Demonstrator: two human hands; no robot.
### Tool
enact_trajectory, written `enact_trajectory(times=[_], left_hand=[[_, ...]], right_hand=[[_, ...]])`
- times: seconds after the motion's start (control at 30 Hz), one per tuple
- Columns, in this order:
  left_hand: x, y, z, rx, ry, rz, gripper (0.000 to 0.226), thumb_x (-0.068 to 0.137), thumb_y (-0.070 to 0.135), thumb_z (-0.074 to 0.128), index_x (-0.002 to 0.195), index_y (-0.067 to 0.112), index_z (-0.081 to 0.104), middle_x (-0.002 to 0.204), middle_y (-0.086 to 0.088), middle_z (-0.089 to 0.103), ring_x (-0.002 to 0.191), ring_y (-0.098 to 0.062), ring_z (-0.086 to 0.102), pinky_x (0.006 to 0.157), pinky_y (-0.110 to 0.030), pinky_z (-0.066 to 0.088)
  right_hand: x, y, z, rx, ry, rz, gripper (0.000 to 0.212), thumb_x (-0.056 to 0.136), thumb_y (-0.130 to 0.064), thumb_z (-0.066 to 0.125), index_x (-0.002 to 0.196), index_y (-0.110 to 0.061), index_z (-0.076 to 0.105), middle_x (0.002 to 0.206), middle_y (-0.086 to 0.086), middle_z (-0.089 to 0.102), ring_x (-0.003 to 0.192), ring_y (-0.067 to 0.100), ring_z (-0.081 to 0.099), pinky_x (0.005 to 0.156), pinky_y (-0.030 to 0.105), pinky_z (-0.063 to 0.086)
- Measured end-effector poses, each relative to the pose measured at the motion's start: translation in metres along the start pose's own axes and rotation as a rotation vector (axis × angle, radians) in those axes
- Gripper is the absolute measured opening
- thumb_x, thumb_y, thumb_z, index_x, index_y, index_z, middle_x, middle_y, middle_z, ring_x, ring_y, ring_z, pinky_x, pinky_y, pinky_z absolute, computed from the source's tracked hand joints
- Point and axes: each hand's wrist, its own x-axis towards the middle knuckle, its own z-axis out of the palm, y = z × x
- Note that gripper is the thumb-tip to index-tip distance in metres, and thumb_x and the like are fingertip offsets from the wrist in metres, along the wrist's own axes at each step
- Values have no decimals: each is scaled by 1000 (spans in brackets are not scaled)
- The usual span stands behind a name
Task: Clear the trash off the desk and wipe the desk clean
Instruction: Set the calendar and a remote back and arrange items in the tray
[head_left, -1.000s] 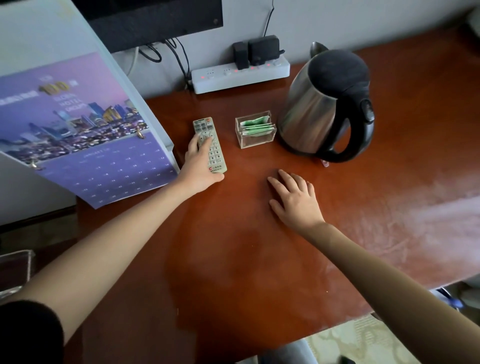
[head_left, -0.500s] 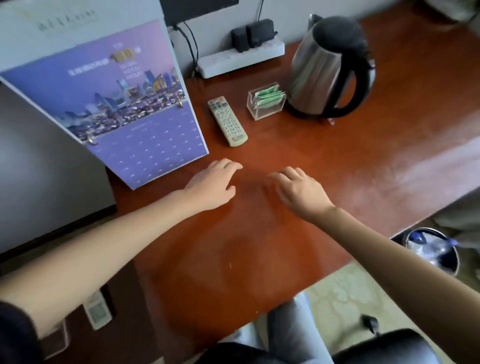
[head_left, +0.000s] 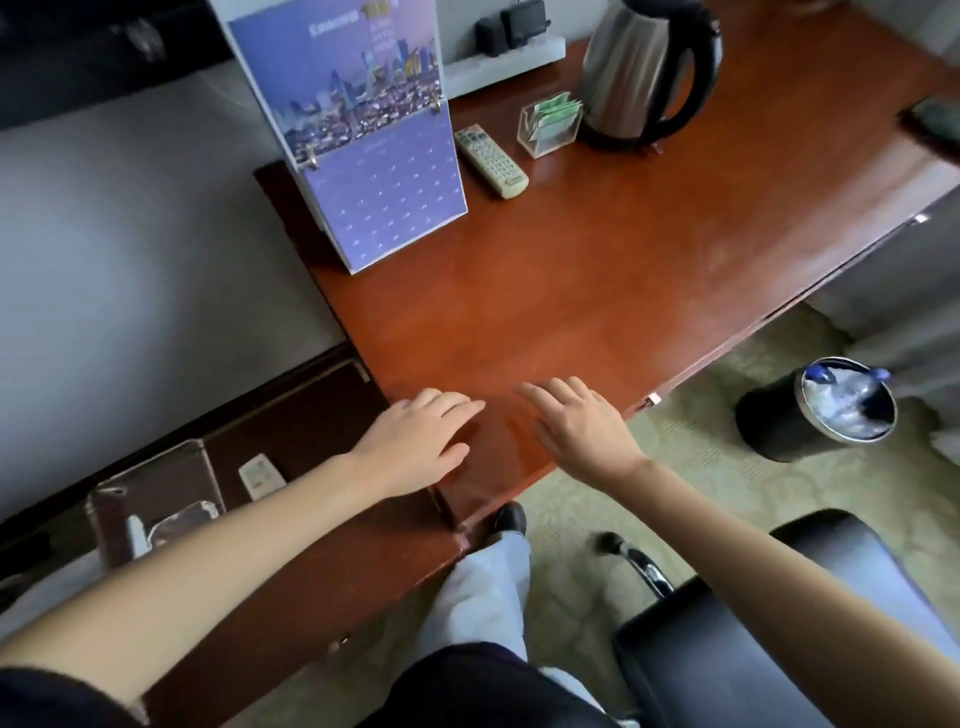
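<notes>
Head cam: my L hand (head_left: 421, 441) and R hand (head_left: 582, 431) are palm-down, side by side over near edge of surface (head_left: 571, 291). Fingers (head_left: 452, 405) straight, released, holding nothing; contact w/ wood: can't tell. Far end of surface: calendar (head_left: 374, 171) upright at L, remote (head_left: 491, 160) flat just beside it, then clear box (head_left: 550, 127) w/ green sachets, kettle (head_left: 644, 73), power strip (head_left: 498, 65) by wall. Bin (head_left: 779, 426) on floor R of surface, plastic bottles (head_left: 852, 400) inside.

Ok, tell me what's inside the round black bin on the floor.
The round black bin holds a clear plastic bottle with blue parts, lying on crumpled pale plastic. Anything beneath that is covered, so the bottom cannot be seen.
</notes>
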Motion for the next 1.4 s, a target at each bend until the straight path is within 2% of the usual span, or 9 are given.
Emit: enact_trajectory(times=[0.23,0.37,0.5,0.6,0.83,0.97,1.2,1.3,1.4], left_hand=[[-129,-5,63,32,-29,-111,59,94,37,43,147,22,22,145,2,37,132,-18,31,98,-36,37],[-192,-17,106,34,-154,-127,60,94,37,42,148,22,19,146,2,35,132,-19,31,100,-37,35],[-238,-37,133,21,-234,-125,57,96,34,38,148,23,19,147,3,32,132,-18,29,100,-37,34],[-266,-59,151,16,-249,-109,55,96,32,37,147,23,20,147,3,33,132,-17,30,100,-37,35],[-314,-174,188,41,-218,-136,56,95,35,39,147,24,21,144,4,37,131,-17,33,99,-38,37],[-319,-252,206,76,-151,-147,59,94,39,41,147,23,21,146,2,36,132,-19,34,100,-40,37],[-295,-350,226,220,-356,242,70,87,63,38,147,31,18,151,10,23,140,-12,16,115,-41,3],[-286,-370,230,200,-322,385,57,84,57,51,134,29,46,135,8,44,128,-13,36,114,-41,10],[-280,-382,239,236,-191,540,40,73,47,70,108,28,62,105,6,59,102,-16,56,105,-42,33]], right_hand=[[-86,-108,49,8,61,8,42,84,-23,41,122,-15,58,99,6,64,79,30,57,59,37,52],[-129,-168,91,66,-95,66,44,83,-16,54,127,-14,53,110,9,62,93,35,58,69,43,53],[-157,-217,124,78,-297,104,47,91,-23,46,137,-18,42,117,9,57,106,33,52,80,43,48],[-162,-250,147,82,-336,129,49,88,-21,52,136,-16,44,111,10,60,103,32,55,77,42,48],[-117,-306,215,-2,-362,232,49,78,-18,65,125,-15,55,90,8,63,83,32,61,62,40,51],[-72,-325,260,-10,-358,324,49,88,-23,54,135,-15,44,105,11,60,99,35,54,77,44,47],[7,-330,325,20,-246,438,61,88,-28,52,143,-17,28,143,8,37,122,33,38,97,45,37],[32,-329,345,58,-244,501,72,86,-33,58,145,-18,21,147,10,31,126,36,33,103,44,34],[43,-330,357,65,-234,562,81,81,-35,66,145,-15,19,137,12,39,121,35,38,98,43,37]])
